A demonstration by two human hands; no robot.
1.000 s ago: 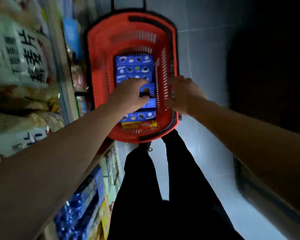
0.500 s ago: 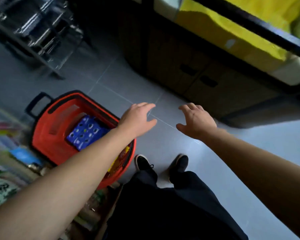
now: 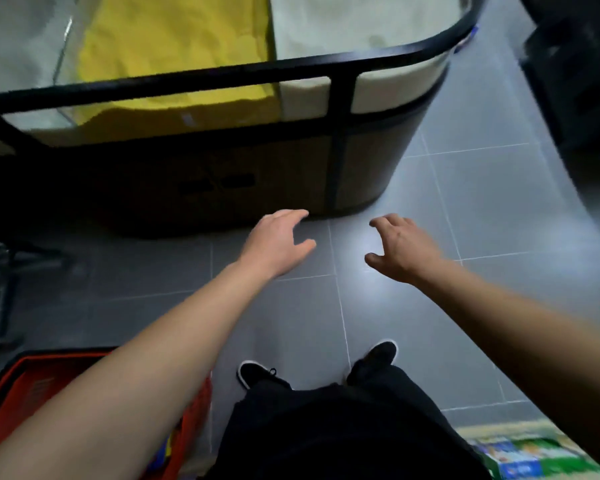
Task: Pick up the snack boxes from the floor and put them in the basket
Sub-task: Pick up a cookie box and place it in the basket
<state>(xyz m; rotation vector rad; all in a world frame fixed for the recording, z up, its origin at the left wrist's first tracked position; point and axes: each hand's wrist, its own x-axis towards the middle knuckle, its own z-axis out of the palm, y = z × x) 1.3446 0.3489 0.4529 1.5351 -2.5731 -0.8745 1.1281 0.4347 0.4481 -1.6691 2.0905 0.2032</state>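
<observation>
Both hands, left hand (image 3: 278,244) and right hand (image 3: 400,249), hover spread and empty above bare floor (image 3: 430,323). You have the basket (image 3: 32,379) behind your left forearm. No loose snack boxes show; reaching blind risks missing them.

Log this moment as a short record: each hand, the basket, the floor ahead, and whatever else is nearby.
left hand: open, holds nothing, stretched out over the floor
right hand: open, fingers loosely curved, holds nothing
basket: red, at lower left, mostly hidden behind the left forearm
floor: grey tiles; no snack box shows between the hands
display bin: dark, black rail on top, yellow and pale goods inside, straight ahead
shoes: black, on the tiles below the hands
packages: green and blue, lower right corner, blurred
</observation>
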